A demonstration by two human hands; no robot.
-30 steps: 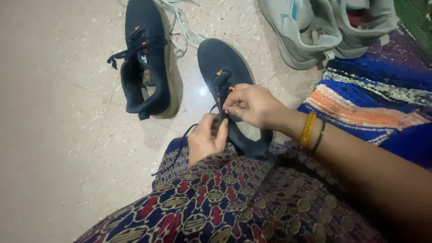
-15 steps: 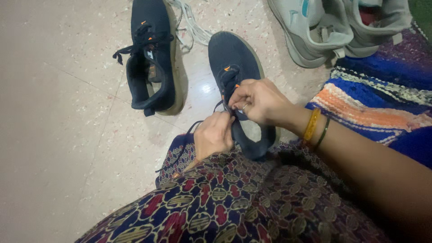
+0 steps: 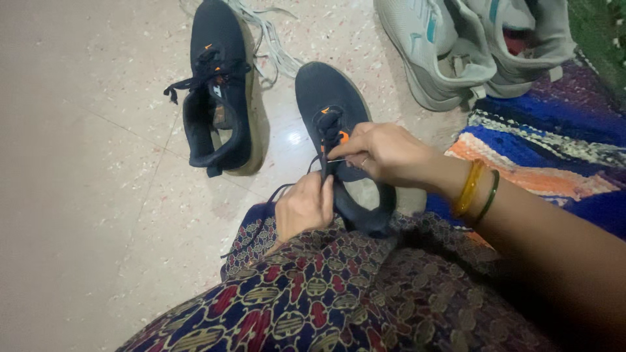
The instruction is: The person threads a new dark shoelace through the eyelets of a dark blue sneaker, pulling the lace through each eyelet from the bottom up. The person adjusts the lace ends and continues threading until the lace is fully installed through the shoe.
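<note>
A patterned maroon-and-navy garment fills the foreground, covering the person's lap just below both hands. The left hand is closed on a black lace of the near dark navy shoe, which stands directly beyond the lap. The right hand, just above and to the right of the left, pinches the lace tip at the eyelets; two bangles, one yellow and one green, ring its wrist. Four shoes are in view: two navy and two grey. The second navy shoe lies left of the hands, apart from the first, its lace loose. The pair of grey shoes sits beyond the right hand, with loose pale laces trailing on the floor between the pairs. A striped woven rug borders the right side. Bare speckled floor opens wide to the left of the hands.
</note>
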